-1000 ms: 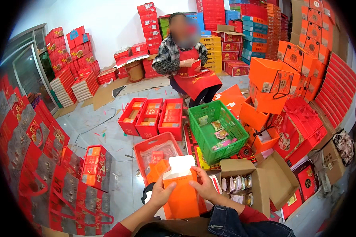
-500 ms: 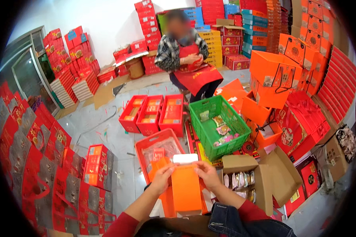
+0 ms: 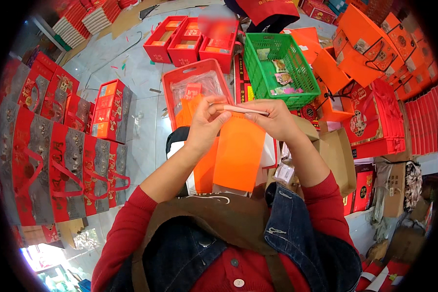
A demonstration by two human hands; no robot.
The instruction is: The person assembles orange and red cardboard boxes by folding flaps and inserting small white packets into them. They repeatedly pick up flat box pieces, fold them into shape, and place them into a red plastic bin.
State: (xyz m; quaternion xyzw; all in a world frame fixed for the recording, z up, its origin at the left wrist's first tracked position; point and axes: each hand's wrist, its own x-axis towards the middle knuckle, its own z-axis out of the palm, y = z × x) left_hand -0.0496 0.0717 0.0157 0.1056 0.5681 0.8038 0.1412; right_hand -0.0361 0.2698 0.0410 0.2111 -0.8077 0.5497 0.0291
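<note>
An orange carton lies lengthwise in front of my body, with a narrow pale flap at its far end. My left hand pinches the left end of that flap between thumb and fingers. On the other side, my right hand grips the flap's right end, thumb underneath. The fingers partly hide the fold. More orange card shows under the carton's left side. Just beyond my hands stands a red plastic basket with clear plastic and orange and red pieces inside.
A green crate with small packets stands beyond my right hand. Near my right forearm, a cardboard box holds wrapped packets. Red open boxes stand ahead, red and grey gift bags at left, orange boxes at right.
The view has tipped down toward my body, so the scene sits higher. The white flap, broad and flat before, now shows as a thin slanted edge, and my fingers have closed in along it.
</note>
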